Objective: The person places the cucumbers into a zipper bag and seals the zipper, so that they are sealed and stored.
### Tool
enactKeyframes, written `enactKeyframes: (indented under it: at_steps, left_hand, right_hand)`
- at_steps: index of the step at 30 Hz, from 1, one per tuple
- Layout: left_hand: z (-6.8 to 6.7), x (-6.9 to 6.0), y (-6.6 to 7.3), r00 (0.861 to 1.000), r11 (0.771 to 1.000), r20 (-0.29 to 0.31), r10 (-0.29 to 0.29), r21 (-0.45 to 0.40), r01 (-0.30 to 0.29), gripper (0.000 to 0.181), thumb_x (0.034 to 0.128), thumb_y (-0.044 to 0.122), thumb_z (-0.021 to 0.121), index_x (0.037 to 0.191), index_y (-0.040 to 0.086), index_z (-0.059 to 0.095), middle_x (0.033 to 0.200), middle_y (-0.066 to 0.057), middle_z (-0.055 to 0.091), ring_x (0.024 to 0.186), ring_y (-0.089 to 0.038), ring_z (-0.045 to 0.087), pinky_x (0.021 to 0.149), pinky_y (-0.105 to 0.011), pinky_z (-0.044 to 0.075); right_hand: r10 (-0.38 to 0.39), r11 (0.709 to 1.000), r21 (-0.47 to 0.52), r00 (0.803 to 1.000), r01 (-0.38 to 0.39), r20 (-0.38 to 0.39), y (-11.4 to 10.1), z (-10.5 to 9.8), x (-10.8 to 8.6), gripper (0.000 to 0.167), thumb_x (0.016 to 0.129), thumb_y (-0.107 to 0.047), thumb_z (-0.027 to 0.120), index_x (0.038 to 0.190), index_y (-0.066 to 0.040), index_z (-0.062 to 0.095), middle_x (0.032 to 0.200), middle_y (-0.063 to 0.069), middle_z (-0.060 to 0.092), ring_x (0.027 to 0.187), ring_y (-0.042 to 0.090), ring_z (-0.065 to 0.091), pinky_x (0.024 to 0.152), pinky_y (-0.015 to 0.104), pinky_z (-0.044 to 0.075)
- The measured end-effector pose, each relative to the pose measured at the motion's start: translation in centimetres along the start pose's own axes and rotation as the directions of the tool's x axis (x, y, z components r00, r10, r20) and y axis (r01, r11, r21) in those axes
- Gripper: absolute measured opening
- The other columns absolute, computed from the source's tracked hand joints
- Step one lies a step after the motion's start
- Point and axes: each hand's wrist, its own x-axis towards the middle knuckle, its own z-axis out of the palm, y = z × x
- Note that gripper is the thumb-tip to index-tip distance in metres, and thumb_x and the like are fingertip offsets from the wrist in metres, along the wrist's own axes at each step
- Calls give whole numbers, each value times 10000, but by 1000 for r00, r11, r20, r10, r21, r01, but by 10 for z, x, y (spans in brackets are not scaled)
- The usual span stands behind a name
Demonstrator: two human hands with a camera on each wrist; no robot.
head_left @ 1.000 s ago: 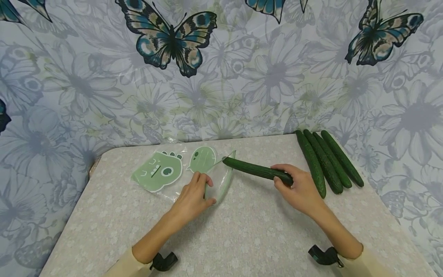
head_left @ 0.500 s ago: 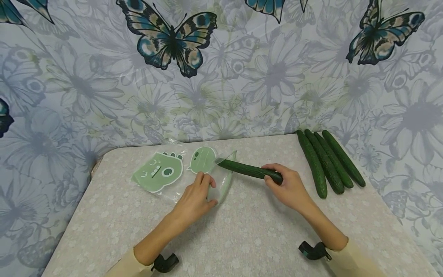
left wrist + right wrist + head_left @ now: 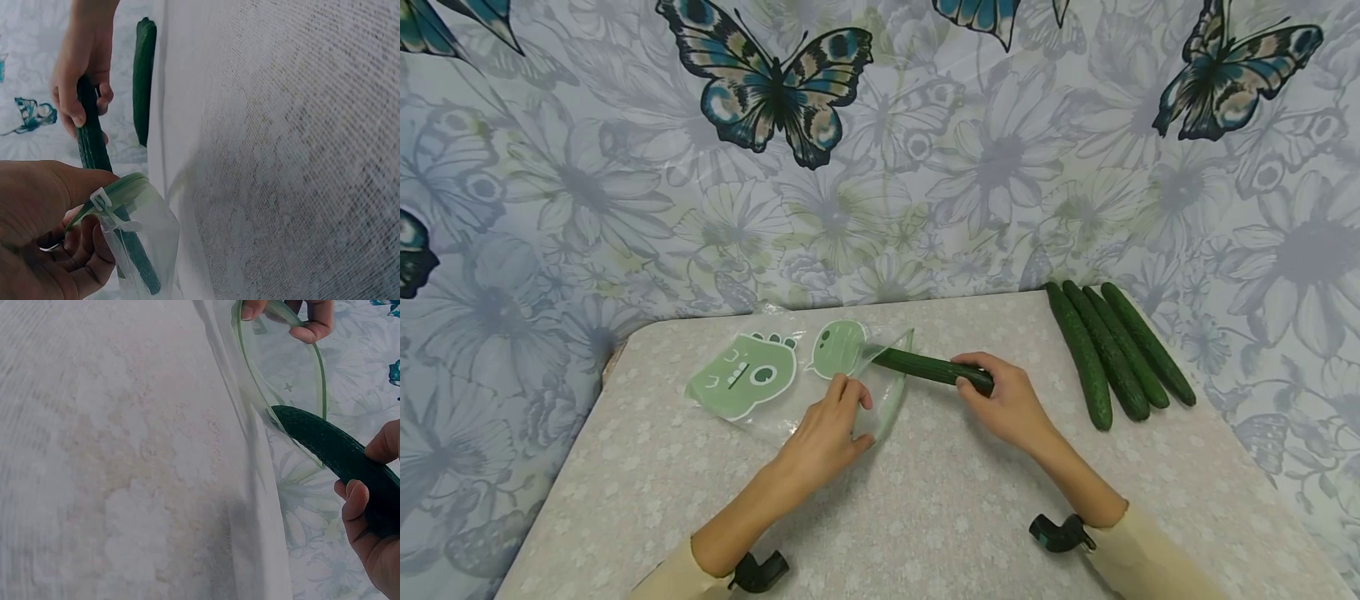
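My right hand (image 3: 1003,400) grips a long green cucumber (image 3: 925,366) near its right end. The cucumber's far end lies inside the mouth of a clear zip bag (image 3: 887,408) printed with green cartoon shapes. With thumb and fingers, my left hand (image 3: 827,425) pinches the bag's near edge beside the opening, and the mouth stands spread apart. In the left wrist view, a white slider sits on the green zip strip (image 3: 128,181) by my thumb, and the cucumber's tip (image 3: 147,275) shows through the plastic. The right wrist view shows the green-rimmed mouth (image 3: 322,381) around the cucumber.
Several more cucumbers (image 3: 1112,354) lie side by side at the table's right rear. A pale patterned cloth covers the table (image 3: 955,517). Behind its back edge hangs a butterfly-print fabric (image 3: 917,208).
My right hand has moved left, and the cucumber has slid farther into the bag's mouth. My left hand keeps its hold on the bag almost in place.
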Motion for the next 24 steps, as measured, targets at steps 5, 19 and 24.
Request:
enactKeyframes:
  at_steps: [5,19,24]
  left_hand:
    - [-1,-1,1,1000,1000,14,11,-12,-11,526,848,127,932,1164,152,512,1084,-7,462,732,-93,506,687,-262,497]
    - [-2,0,7,999,999,2,48,-1,-48,540,834,133,945,1161,158,516,1063,8,450,729,-86,508,683,-252,501]
    - [0,0,9,998,998,-16,57,12,-57,546,821,139,955,1147,159,518,1059,9,452,732,-89,515,681,-265,505]
  right_hand:
    - [11,1000,10,1000,-11,5,2,7,5,302,1048,-197,690,1349,-196,711,1270,85,764,948,180,697,802,293,569]
    - [25,999,30,1000,-25,2,2,22,17,300,1052,-211,683,1351,-206,710,1306,61,756,1023,190,711,878,352,573]
    - [11,1000,28,1000,-11,7,1,30,23,298,1050,-209,681,1346,-198,708,1285,66,761,990,191,708,865,352,573]
